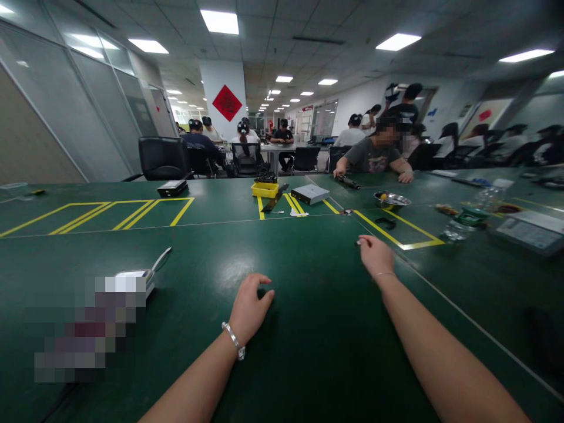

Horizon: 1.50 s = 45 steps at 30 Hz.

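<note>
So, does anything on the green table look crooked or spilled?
The dark flat piece by the yellow tray sits slanted, out of line with the yellow tape. I can't make out any spill.

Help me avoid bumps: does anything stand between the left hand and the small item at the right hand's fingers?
Nothing visible; only green tabletop lies between the left hand and the small item by the right hand.
</note>
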Tool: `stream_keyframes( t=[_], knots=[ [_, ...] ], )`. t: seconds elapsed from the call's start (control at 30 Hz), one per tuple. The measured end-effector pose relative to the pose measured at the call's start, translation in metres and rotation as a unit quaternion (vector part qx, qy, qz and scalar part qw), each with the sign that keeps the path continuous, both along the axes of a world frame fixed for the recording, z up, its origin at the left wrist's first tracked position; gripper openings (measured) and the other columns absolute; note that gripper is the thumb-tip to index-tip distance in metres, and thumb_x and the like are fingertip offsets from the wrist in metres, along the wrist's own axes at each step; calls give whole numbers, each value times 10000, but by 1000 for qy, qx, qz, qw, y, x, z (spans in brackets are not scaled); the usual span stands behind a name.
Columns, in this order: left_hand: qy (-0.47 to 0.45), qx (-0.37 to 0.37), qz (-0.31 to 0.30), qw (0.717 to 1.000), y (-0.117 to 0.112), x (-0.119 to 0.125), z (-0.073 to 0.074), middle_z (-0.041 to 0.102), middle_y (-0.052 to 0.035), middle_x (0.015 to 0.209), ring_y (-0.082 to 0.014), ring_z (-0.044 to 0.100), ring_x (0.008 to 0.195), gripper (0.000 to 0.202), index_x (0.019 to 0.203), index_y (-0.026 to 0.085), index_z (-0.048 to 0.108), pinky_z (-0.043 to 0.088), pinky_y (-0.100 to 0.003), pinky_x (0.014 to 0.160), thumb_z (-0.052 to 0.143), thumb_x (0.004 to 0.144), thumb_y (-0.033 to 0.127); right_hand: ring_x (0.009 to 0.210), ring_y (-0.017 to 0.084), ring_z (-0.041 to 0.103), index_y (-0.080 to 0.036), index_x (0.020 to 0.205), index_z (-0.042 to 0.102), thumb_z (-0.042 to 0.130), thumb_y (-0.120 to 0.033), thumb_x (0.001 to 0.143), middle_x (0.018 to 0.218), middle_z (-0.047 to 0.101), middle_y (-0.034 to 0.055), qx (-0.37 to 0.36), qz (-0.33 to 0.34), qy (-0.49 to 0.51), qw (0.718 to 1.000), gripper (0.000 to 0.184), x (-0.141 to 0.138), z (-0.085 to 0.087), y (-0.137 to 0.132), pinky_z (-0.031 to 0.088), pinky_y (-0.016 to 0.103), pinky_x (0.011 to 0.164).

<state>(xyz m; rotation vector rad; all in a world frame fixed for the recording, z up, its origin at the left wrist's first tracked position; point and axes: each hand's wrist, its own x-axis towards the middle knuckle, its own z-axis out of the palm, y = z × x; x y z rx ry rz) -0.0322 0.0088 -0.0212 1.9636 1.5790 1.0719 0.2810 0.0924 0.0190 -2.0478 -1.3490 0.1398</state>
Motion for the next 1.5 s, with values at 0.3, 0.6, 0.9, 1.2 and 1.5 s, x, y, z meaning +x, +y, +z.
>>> stream_keyframes(
  t=[0.3, 0.6, 0.9, 1.2, 1.5],
  knots=[
    [10, -31, -15, 999, -1, 1, 5, 566, -46, 985, -194, 514, 969, 127, 828, 192, 563, 394, -380, 876, 508, 715, 181, 966, 313, 500, -210, 961, 637, 466, -257, 726, 1016, 576, 164, -156, -230, -15, 961, 295, 122, -26, -21, 402, 374, 661],
    [26, -36, -33, 998, -3, 3, 8, 591, -37, 994, -206, 513, 977, 152, 853, 206, 578, 388, -399, 882, 498, 724, 196, 1134, 261, 373, -108, 1099, 554, 299, -168, 805, 1182, 482, 183, -24, -178, -52, 982, 393, 87, -13, -12, 260, 399, 940],
    [-5, -48, -17, 999, -1, 2, 2, 574, -71, 1136, -190, 497, 1079, 411, 1162, 180, 470, 357, -369, 946, 482, 758, 255, 1144, 185, 411, -271, 1047, 599, 493, -291, 767, 1161, 554, 17, 33, 471, -39, 881, 300, -107, -30, -25, 269, 360, 980],
    [4, -54, -29, 998, -3, 3, 4, 600, -70, 1111, -206, 507, 1070, 401, 1153, 184, 489, 358, -396, 944, 494, 760, 264, 1147, 226, 396, -201, 1158, 526, 477, -268, 780, 1213, 499, 95, -53, 253, -203, 944, 387, -52, -5, -12, 275, 372, 965],
    [12, -68, -45, 997, -4, 4, 7, 640, -41, 1012, -214, 539, 997, 371, 1125, 212, 498, 373, -405, 902, 493, 757, 261, 1023, 342, 481, -99, 1074, 577, 378, -189, 761, 1107, 511, 231, -239, -129, -139, 952, 382, 106, -29, -4, 429, 438, 749]
  ],
)
